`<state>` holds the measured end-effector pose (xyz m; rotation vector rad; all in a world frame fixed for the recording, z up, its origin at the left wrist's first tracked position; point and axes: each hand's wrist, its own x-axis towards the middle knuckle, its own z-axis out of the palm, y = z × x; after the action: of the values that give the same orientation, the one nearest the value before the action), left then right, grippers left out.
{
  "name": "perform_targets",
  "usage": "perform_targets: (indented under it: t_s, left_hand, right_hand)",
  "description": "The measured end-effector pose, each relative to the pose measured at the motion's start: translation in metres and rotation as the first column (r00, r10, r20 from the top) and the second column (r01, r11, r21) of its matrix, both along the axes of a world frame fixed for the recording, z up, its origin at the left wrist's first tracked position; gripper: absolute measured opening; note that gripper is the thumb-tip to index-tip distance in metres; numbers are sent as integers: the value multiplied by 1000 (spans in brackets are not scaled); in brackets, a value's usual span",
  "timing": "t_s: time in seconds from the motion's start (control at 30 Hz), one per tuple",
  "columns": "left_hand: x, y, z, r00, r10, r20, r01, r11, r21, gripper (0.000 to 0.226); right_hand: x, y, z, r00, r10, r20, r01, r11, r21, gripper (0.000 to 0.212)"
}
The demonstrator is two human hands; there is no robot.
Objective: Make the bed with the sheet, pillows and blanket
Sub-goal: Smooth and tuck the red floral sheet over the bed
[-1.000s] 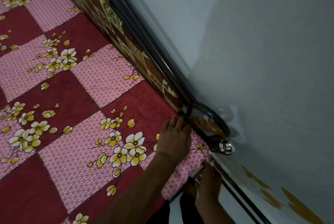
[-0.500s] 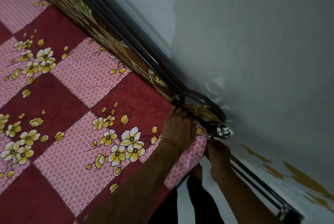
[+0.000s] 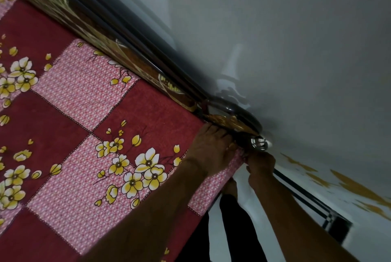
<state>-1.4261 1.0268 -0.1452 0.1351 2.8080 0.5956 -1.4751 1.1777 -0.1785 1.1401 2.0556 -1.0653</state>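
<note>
Sheet point(image 3: 101, 156) corner under left hand point(image 3: 209, 145), jammed against headboard point(image 3: 131, 58).

The sheet point(image 3: 88, 134) is showing a checkerboard of dark maroon squares and pink squares with a fine white lattice print, edged by dark stitch-like lines, with sprays of white-and-yellow blossoms scattered across it. Along the upper left of the frame, the headboard point(image 3: 131, 56) is showing glossy brown with yellow-gold motifs under a dark rail. The wall point(image 3: 296, 50) is appearing pale grey-white, carrying ochre patches at the lower right.
</note>
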Motion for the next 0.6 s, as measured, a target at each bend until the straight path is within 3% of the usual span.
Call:
perform_targets:
  t_s: [0.13,0.27,0.37,0.5,0.6]
  left_hand:
    - [-18,12,1,994,45,99,-44,999,-12,39]
    - [-22,13,8,994,34,107,-31,999,-25,35]
    - [-26,16,8,987,26,159,-18,999,-50,35]
    - [-39,19,13,954,29,298,-6,997,-78,30]
    - [-43,17,20,956,-24,293,56,993,-102,34]
  right_hand:
    - [1,-7,-1,990,129,65,-135,986,101,22]
    - [-1,3,2,992,119,36,-114,984,-137,28]
    - [-5,14,6,970,220,100,-208,971,-117,37]
    - [-8,24,12,933,231,274,-152,947,-283,17]
    - [-11,35,13,913,256,318,-143,931,-337,14]
